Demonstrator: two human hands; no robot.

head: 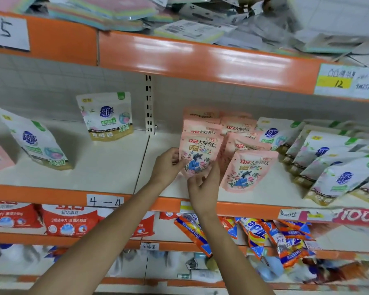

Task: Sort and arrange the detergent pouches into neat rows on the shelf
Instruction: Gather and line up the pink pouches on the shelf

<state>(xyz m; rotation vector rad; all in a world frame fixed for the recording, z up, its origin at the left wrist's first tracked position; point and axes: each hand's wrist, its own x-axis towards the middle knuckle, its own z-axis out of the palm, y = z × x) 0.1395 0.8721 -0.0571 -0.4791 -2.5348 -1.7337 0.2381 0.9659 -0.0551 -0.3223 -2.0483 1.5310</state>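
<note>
A pink detergent pouch point(199, 153) stands at the front of a row of pink pouches on the cream shelf point(107, 171). My left hand point(167, 166) grips its left edge and my right hand point(202, 186) holds its bottom edge. To its right another pink pouch point(246, 170) leans forward, with more pink ones point(235, 127) behind. White and gold pouches point(337, 162) lie tilted in a loose heap at the right. On the left half, one white pouch point(106, 116) is upright at the back and another point(35, 140) leans.
The orange shelf lip point(51, 194) carries a paper label "4-4" point(104, 200). Above, an orange-edged shelf point(200, 60) holds stacked sponges and papers. Below are red detergent bags point(68, 220) and orange-blue bags point(264, 235). A slotted upright point(149, 103) divides the back wall.
</note>
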